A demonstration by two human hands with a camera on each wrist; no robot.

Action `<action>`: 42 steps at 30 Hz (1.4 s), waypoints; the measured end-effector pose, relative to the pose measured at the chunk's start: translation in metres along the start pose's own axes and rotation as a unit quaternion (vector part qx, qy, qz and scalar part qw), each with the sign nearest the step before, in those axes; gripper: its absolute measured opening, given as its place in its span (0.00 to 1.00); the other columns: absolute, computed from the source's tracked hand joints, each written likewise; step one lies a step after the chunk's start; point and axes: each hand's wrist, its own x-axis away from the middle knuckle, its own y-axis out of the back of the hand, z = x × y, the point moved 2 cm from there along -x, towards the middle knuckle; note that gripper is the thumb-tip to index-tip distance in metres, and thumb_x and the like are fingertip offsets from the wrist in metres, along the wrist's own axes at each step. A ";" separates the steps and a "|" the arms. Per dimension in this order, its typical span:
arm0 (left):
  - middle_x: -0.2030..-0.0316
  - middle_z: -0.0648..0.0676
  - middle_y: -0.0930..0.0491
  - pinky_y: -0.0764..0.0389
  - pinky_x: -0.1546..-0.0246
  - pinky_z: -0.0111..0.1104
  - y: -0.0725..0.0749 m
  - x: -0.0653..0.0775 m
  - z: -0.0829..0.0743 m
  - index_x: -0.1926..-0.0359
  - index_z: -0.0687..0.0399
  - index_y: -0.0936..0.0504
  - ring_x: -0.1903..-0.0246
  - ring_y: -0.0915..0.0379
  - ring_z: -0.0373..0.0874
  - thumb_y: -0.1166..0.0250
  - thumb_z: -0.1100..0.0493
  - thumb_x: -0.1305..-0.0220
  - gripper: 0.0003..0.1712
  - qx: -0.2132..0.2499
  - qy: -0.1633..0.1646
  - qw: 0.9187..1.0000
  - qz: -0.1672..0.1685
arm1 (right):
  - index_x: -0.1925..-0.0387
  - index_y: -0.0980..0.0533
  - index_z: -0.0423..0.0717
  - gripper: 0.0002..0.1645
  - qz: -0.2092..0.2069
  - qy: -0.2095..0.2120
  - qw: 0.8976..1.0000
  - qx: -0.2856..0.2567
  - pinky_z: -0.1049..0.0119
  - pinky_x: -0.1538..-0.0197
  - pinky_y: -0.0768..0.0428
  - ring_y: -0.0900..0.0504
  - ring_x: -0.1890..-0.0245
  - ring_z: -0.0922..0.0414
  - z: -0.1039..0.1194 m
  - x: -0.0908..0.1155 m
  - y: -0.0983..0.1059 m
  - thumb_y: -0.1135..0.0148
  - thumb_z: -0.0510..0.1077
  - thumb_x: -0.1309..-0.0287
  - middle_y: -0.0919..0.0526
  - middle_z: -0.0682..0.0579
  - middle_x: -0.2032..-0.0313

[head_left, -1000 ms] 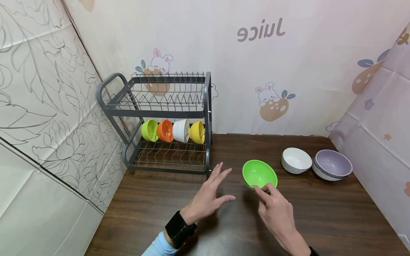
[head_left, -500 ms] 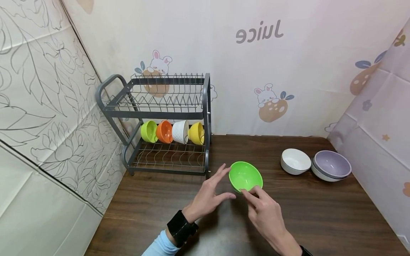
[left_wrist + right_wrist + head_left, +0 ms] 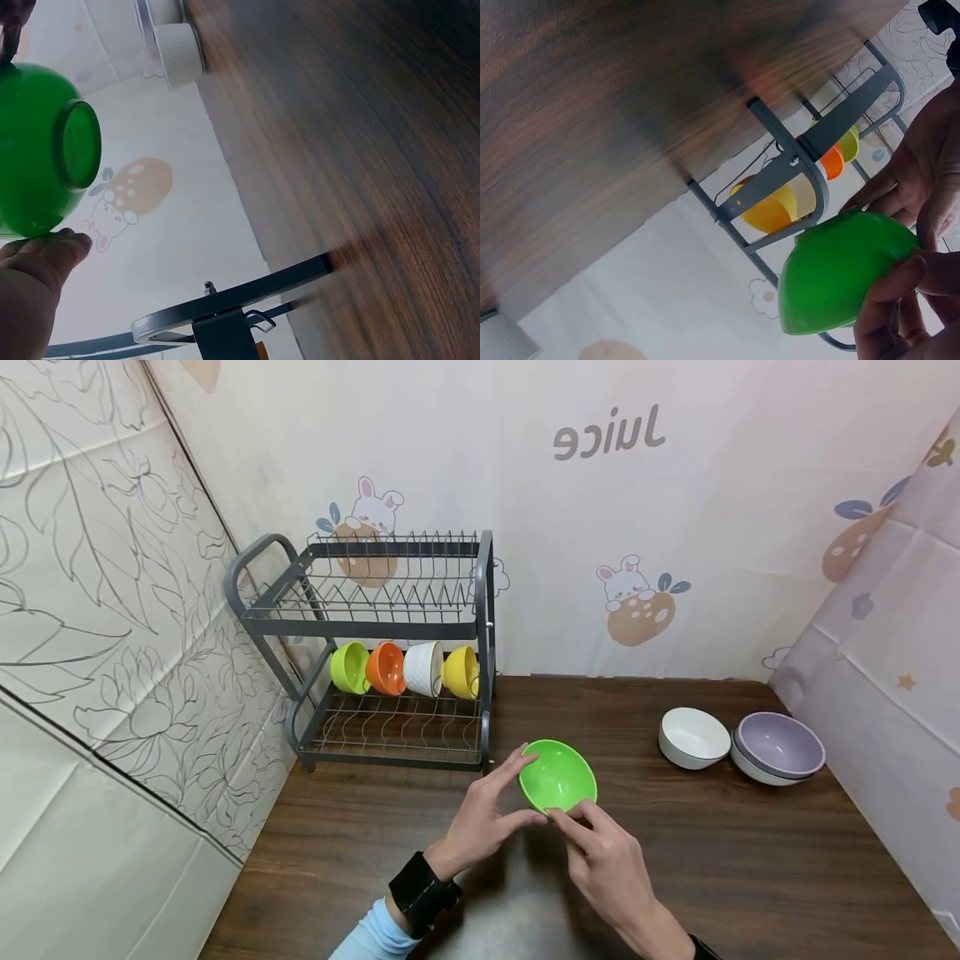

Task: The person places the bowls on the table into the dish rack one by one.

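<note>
A bright green bowl (image 3: pixel 557 777) is held above the dark wooden table, its inside tipped toward the head camera. My right hand (image 3: pixel 609 864) pinches the near rim between thumb and fingers. The left hand (image 3: pixel 477 827) grips the bowl from the left, its fingers along the outer wall and its thumb by the near rim. In the left wrist view the underside of the green bowl (image 3: pixel 79 144) and its foot ring show, with the left fingertips (image 3: pixel 64 247) against the side. The right wrist view shows both hands meeting at the bowl's rim.
A grey two-tier dish rack (image 3: pixel 363 628) stands at the left. On its lower tier, light green (image 3: pixel 349 667), orange (image 3: pixel 386 667), white (image 3: pixel 422 667) and yellow bowls (image 3: pixel 459 672) lean in a row. At right stand a white bowl (image 3: pixel 693 737) and a purple bowl (image 3: pixel 780 743) stacked in another.
The right hand has carried the green bowl leftward to the left hand. The left fingers, apart from the bowl a second ago, now hold its left side.
</note>
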 end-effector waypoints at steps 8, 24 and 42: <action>0.22 0.61 0.37 0.29 0.31 0.44 0.009 0.003 0.000 0.26 0.54 0.27 0.25 0.38 0.50 0.21 0.58 0.40 0.43 -0.019 -0.024 0.999 -0.022 | 0.55 0.10 0.48 0.19 0.041 -0.025 0.999 -0.005 0.71 0.76 0.24 0.24 0.75 0.65 -0.001 -0.003 -0.005 0.27 0.29 0.49 0.17 0.53 0.57; 0.21 0.65 0.41 0.24 0.36 0.41 0.077 0.036 0.011 0.28 0.60 0.27 0.29 0.33 0.58 0.19 0.59 0.44 0.43 -0.206 -0.037 0.976 -0.066 | 0.47 0.13 0.52 0.24 0.046 -0.085 0.995 -0.013 0.79 0.81 0.37 0.38 0.82 0.77 -0.009 -0.001 -0.004 0.21 0.34 0.46 0.19 0.51 0.44; 0.23 0.73 0.44 0.30 0.34 0.60 0.193 0.057 0.048 0.55 0.58 0.18 0.27 0.42 0.70 0.20 0.66 0.46 0.20 -0.416 -0.023 0.906 -0.076 | 0.50 0.12 0.49 0.20 0.055 -0.117 0.991 -0.032 0.80 0.81 0.36 0.35 0.82 0.75 -0.013 0.002 -0.008 0.24 0.32 0.44 0.19 0.49 0.43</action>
